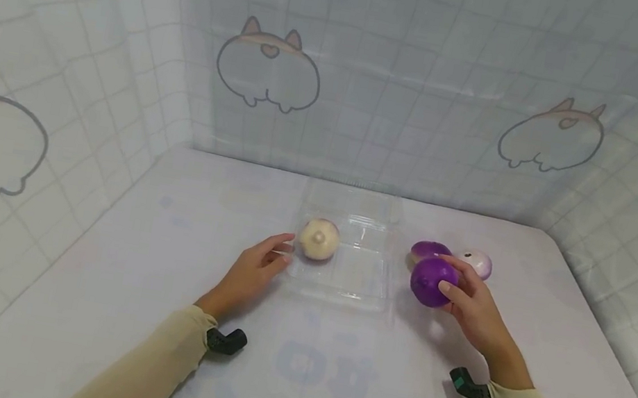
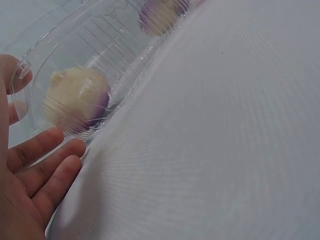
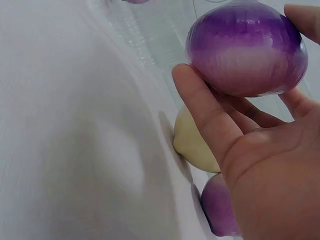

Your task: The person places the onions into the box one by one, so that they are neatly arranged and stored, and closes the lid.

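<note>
The right hand [image 1: 476, 312] holds a purple onion [image 1: 432, 282] right of the clear plastic container [image 1: 366, 277], fingers pinching its sides, apparently for secure lifting. The left hand [image 1: 252, 270], fingers spread, perhaps steadies the container's left edge. A pale onion [image 1: 319, 240] sits inside; two onions [image 1: 477, 262] lie beyond its right side.

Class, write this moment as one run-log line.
right hand: holds purple onion | left hand: at left edge of clear container | inside container: pale onion | table, right of container: violet onion, whitish onion
</note>
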`<state>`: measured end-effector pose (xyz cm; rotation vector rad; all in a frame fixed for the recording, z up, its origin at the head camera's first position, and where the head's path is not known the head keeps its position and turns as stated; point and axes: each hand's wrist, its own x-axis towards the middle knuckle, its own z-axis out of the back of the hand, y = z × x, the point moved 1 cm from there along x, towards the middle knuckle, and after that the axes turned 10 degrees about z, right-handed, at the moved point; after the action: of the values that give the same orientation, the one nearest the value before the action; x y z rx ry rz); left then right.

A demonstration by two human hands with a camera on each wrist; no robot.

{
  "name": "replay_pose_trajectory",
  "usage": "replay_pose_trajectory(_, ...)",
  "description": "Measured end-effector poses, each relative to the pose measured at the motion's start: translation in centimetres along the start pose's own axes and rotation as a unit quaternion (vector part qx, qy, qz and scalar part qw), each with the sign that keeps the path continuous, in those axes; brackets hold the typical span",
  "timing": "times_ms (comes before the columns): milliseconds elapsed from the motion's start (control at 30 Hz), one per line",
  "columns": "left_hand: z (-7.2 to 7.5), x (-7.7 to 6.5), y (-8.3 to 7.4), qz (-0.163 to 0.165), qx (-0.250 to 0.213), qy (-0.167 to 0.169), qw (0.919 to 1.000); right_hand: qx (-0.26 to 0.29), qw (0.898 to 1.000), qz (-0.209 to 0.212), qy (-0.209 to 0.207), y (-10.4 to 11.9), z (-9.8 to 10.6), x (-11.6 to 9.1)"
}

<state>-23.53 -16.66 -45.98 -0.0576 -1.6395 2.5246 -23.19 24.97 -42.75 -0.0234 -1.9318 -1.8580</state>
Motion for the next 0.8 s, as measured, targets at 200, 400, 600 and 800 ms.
replay_pose_trajectory(200,0.0,-0.2,0.1,0.004,0.004,0.001,1.0,-0.001,1.0,-0.005,-0.014,0.3,-0.1,0.4)
replay_pose_trajectory(400,0.0,-0.5,0.4,0.009,0.008,0.001,0.9999,0.021,1.0,0.008,-0.005,0.2,-0.3,1.0)
replay_pose_trajectory(600,0.0,-0.2,0.2,0.004,0.001,0.0,1.0,0.028,0.999,0.017,-0.004,0.3,-0.4,1.8)
replay_pose_trajectory(800,-0.1,0.0,0.1,0.008,-0.003,0.003,1.0,0.043,0.999,0.019,-0.004,1.0,-0.9,2.5)
